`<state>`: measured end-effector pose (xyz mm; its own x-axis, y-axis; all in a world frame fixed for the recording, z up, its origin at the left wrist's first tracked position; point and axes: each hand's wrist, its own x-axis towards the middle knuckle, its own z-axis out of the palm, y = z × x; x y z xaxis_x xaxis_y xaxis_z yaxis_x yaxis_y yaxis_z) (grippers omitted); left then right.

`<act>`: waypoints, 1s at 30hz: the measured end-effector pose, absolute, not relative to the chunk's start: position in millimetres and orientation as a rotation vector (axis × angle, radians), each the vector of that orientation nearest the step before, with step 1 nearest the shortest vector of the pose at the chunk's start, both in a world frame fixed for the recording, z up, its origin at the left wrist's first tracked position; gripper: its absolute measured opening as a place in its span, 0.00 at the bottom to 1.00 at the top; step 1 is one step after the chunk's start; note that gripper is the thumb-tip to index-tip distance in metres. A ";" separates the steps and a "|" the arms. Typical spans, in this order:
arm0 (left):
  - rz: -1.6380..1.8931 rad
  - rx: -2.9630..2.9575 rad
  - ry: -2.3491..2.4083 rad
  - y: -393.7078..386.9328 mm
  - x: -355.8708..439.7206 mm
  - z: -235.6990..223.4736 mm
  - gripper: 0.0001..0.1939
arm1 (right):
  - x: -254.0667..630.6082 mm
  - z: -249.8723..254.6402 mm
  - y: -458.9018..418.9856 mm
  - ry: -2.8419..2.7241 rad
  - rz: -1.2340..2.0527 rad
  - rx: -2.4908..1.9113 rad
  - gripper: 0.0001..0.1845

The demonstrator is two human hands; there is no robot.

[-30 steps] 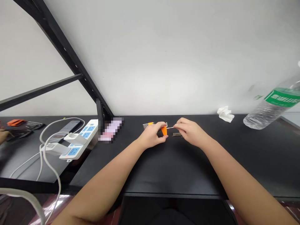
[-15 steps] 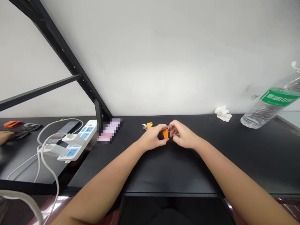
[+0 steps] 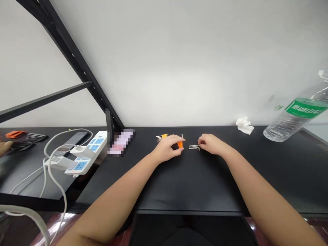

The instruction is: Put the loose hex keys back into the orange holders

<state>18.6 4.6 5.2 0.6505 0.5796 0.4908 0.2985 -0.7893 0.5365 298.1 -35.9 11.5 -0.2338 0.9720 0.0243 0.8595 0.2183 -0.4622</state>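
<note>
My left hand (image 3: 167, 149) is closed round a small orange holder (image 3: 180, 144) with a thin metal hex key sticking up from it. To its right, my right hand (image 3: 210, 144) rests on the black table (image 3: 189, 177) with its fingertips pinched on a small bunch of loose metal hex keys (image 3: 193, 147). Just behind my left hand lies another orange holder with several keys in it (image 3: 161, 137).
A white power strip (image 3: 85, 155) with white cables lies at the left, next to a black rack post (image 3: 109, 128). A crumpled tissue (image 3: 244, 125) and a tilted water bottle (image 3: 297, 114) are at the back right. Another person's hand (image 3: 4, 146) and an orange tool set are at far left.
My right hand was at the orange holder with a key half a second ago. It has drawn away to the right, down onto the loose keys. My left hand has stayed put.
</note>
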 end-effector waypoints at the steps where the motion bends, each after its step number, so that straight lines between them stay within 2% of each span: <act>1: 0.948 2.467 0.689 4.2 18.9 5.3 0.16 | 297.0 12.3 -36.0 -2.167 0.564 -1.747 0.06; 8: 0.995 2.449 0.692 2.6 20.0 6.2 0.17 | 298.7 13.8 -37.5 -2.122 0.791 -1.843 0.03; 13: 0.980 2.380 0.799 4.0 18.9 5.9 0.23 | 288.8 24.9 -44.5 -2.026 0.773 -1.539 0.02; 20: 0.927 2.349 0.833 3.7 18.2 3.8 0.25 | 269.5 27.3 -49.5 -2.021 0.463 -1.204 0.10; 30: 0.810 2.505 0.829 -0.9 19.6 10.6 0.22 | 262.6 31.0 -58.7 -2.247 0.235 -1.171 0.16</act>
